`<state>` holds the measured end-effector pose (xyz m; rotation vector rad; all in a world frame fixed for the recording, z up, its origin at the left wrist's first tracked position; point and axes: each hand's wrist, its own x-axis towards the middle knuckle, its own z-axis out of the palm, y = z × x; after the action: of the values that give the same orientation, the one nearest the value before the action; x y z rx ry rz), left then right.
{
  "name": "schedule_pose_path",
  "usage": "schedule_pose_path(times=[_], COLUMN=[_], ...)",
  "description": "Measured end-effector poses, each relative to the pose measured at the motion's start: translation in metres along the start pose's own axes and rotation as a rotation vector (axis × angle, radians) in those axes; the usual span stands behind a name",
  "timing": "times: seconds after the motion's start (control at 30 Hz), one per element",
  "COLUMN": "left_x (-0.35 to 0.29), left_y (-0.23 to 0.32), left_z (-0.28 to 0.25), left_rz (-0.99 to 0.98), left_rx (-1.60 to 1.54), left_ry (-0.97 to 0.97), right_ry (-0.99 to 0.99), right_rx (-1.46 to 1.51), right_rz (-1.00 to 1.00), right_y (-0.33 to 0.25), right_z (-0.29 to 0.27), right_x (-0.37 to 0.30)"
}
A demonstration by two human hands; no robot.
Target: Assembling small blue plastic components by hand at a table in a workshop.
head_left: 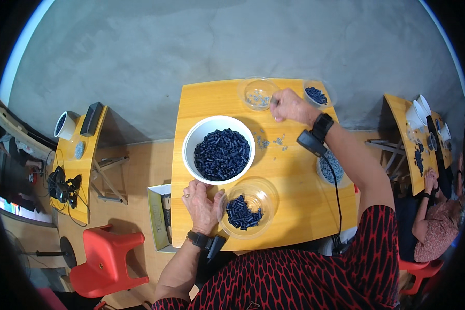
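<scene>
While the right hand [290, 107] reaches far across the wooden table [294, 181], fingers pinched at the rim of a clear bowl [257, 93] of small grey pieces, the left hand [201, 204] rests half-curled, holding nothing, between one white bowl [219, 150] and a near clear bowl [247, 207], both holding dark cylinders. Whether the pinch holds a piece cannot be told.

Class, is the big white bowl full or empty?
Nearly full: the white bowl holds a heap of dark small parts reaching close to its rim.
</scene>
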<state>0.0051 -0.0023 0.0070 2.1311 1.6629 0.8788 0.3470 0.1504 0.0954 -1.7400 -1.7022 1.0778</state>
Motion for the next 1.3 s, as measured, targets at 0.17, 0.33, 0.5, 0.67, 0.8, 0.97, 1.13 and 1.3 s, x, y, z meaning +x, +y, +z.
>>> schedule_pose_path(times=[0.17,0.33,0.5,0.67,0.8,0.97,1.13,1.3], left_x=[0.002,0.002,0.000,0.000,0.001,0.000,0.000,0.000], left_y=[0.002,0.001,0.001,0.002,0.003,-0.001,-0.002,-0.001], left_z=[0.001,0.002,0.000,0.000,0.001,0.002,0.004,0.003], left_rz=[0.004,0.013,0.005,0.018,0.016,0.014,0.036,0.034], left_rx=[-0.012,-0.021,0.005,-0.002,-0.011,-0.006,0.001,-0.002], left_ry=[-0.002,0.002,0.001,0.008,-0.001,0.013,0.041,0.042], right_ry=[0.224,0.310,0.243,-0.222,-0.232,-0.244,-0.205,-0.228], right_rx=[-0.021,-0.206,-0.362,-0.599,-0.698,-0.700,-0.557,-0.545], right_rz=[-0.071,-0.254,-0.465,-0.454,-0.540,-0.514,-0.437,-0.364], right_y=[-0.012,0.003,-0.006,0.011,0.022,0.029,0.030,0.024], right_z=[-0.015,-0.006,0.024,0.057,0.061,0.062,0.061,0.057], right_x=[0.042,0.054,0.013,-0.023,-0.032,-0.031,-0.034,-0.032])
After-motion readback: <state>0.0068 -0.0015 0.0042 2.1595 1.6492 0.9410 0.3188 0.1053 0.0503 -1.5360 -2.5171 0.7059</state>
